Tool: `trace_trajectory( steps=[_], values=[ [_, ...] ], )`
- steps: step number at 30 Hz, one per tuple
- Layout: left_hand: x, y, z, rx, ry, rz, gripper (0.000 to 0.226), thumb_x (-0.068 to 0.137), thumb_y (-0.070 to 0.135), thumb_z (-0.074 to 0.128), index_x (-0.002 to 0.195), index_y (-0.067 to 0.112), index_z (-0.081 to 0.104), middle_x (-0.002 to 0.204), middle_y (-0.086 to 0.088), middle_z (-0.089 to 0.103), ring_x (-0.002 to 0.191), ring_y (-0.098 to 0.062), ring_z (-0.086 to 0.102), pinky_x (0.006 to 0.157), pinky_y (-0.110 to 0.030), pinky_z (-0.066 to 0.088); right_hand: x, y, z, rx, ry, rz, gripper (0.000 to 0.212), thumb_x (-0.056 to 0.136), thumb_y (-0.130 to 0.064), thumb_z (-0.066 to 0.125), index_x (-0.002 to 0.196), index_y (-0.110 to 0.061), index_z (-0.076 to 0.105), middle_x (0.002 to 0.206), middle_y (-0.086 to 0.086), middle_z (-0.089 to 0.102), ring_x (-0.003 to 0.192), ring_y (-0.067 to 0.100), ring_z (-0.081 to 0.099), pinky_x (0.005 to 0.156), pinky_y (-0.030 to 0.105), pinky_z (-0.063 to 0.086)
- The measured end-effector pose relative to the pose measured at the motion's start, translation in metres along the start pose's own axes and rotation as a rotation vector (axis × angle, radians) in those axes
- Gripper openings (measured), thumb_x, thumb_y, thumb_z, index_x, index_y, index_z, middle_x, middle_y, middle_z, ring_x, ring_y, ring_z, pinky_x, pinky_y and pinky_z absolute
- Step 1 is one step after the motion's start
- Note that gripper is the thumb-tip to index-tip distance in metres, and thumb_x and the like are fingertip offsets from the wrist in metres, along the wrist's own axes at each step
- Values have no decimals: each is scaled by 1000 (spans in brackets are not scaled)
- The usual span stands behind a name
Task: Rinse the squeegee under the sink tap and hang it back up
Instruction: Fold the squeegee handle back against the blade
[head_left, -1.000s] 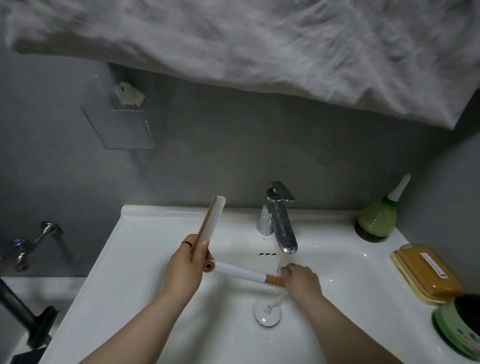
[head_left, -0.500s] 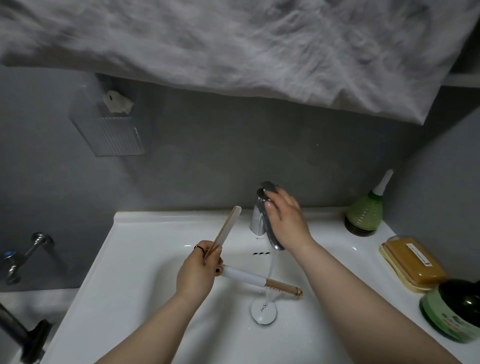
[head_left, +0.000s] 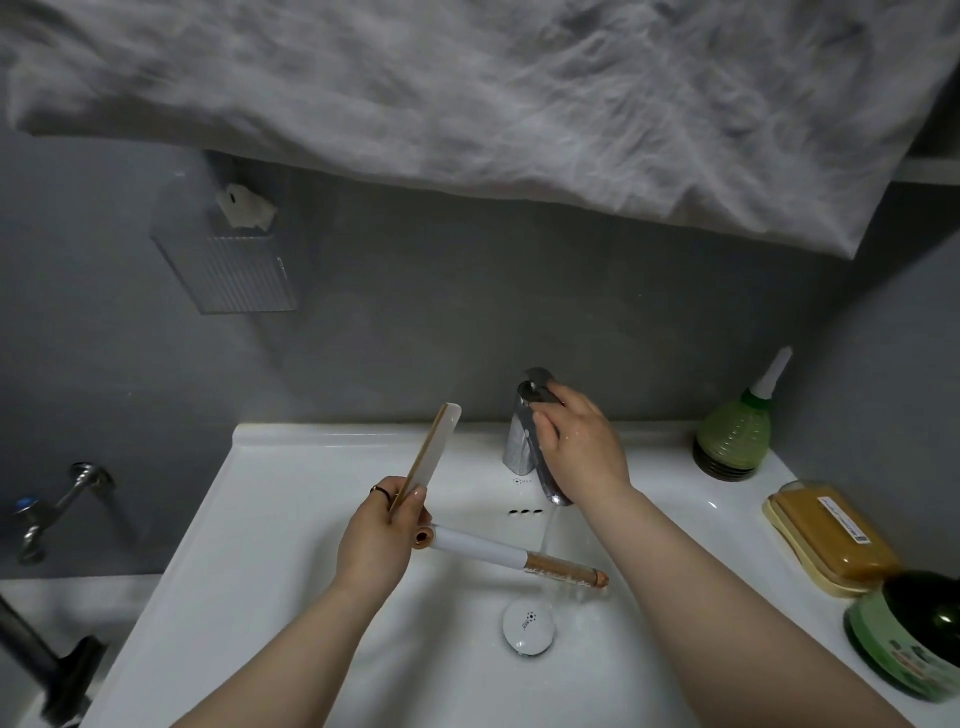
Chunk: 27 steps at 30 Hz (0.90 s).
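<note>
My left hand (head_left: 376, 545) grips the squeegee (head_left: 480, 546) where its blade meets the handle. The pale blade sticks up and away toward the wall; the white handle with a tan end reaches right over the white sink (head_left: 291, 519). A thin stream of water falls from the chrome tap (head_left: 522, 441) onto the tan end of the handle. My right hand (head_left: 579, 449) rests on top of the tap's lever, fingers wrapped over it.
A white drain plug (head_left: 529, 625) sits in the basin bottom. On the right ledge stand a green squeeze bottle (head_left: 735, 431), a yellow soap box (head_left: 831, 538) and a green jar (head_left: 914, 639). A ribbed wall holder (head_left: 234, 265) hangs left; grey cloth (head_left: 467, 104) overhangs above.
My right hand left the squeegee's handle end and rose to the tap lever, where it stays. The left hand keeps holding the squeegee under the stream, which has thinned.
</note>
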<state>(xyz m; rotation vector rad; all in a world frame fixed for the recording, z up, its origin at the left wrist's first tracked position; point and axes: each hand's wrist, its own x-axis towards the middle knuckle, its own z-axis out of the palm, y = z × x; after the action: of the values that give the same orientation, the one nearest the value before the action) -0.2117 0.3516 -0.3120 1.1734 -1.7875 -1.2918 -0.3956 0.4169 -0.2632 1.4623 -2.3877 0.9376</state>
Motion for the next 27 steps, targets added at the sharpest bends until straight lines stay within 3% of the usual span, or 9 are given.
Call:
trace_trajectory(
  steps=[5, 9, 10, 12, 14, 16, 18, 22, 27],
  values=[
    [-1, 0, -7, -59, 19, 2, 27, 92, 19, 45, 66, 18, 50, 62, 2, 60, 64, -15, 52, 61, -25, 37, -10, 5, -3, -23, -80, 24, 28, 93, -13, 46, 108, -6, 67, 145, 7, 43, 133, 22, 39, 98, 19, 22],
    [-5, 4, -10, -92, 9, 17, 28, 92, 20, 45, 65, 16, 52, 61, 3, 59, 63, -13, 53, 59, -22, 39, -24, -1, -9, -126, -192, -50, 32, 88, -15, 53, 119, -11, 61, 153, 13, 26, 143, 27, 21, 117, 29, 5],
    [-6, 4, -11, -109, 3, 21, 27, 92, 20, 45, 66, 16, 53, 61, 2, 59, 63, -14, 54, 60, -22, 39, -32, -6, -9, -158, -157, -110, 29, 81, -10, 62, 110, -7, 65, 147, 21, 35, 139, 36, 29, 117, 39, 12],
    [-8, 6, -13, -157, -11, 22, 26, 93, 20, 45, 70, 19, 56, 61, 2, 59, 66, -15, 55, 64, -23, 41, -53, -14, -6, -132, -37, -239, 24, 60, 0, 77, 84, -2, 72, 116, 27, 63, 111, 46, 58, 94, 55, 44],
    [-9, 8, -15, -212, -44, 8, 25, 94, 20, 44, 73, 20, 57, 61, 1, 58, 63, -11, 58, 63, -21, 44, -77, -19, -1, -114, -79, -348, 24, 61, -7, 79, 84, -6, 72, 97, 15, 73, 91, 32, 70, 72, 39, 59],
    [-11, 10, -20, -231, -86, 4, 27, 94, 21, 42, 73, 18, 58, 61, 1, 56, 57, -5, 59, 54, -10, 46, -91, -27, 0, -99, -399, -240, 33, 82, -27, 62, 113, -16, 60, 110, 5, 68, 100, 23, 63, 78, 28, 50],
    [-11, 14, -26, -200, -117, 15, 32, 95, 24, 41, 69, 16, 59, 65, 1, 57, 60, -5, 58, 47, -2, 42, -95, -22, 3, -135, -705, -35, 37, 89, -42, 48, 121, -25, 48, 117, 2, 62, 108, 23, 55, 79, 29, 41],
    [-15, 20, -29, -196, -178, 32, 42, 95, 29, 38, 62, 14, 60, 80, 6, 63, 66, 2, 63, 53, 0, 44, -92, -17, -7, 44, -765, 147, 25, 86, -51, 48, 75, -28, 49, 72, -5, 60, 75, 18, 56, 58, 26, 35],
    [-20, 22, -25, -274, -211, 5, 40, 95, 31, 39, 66, 11, 59, 80, -2, 61, 70, -10, 70, 63, -16, 52, -101, -14, -7, 78, -710, 189, 30, 85, -53, 49, 74, -24, 49, 71, -5, 50, 74, 17, 46, 53, 19, 29]
  ],
)
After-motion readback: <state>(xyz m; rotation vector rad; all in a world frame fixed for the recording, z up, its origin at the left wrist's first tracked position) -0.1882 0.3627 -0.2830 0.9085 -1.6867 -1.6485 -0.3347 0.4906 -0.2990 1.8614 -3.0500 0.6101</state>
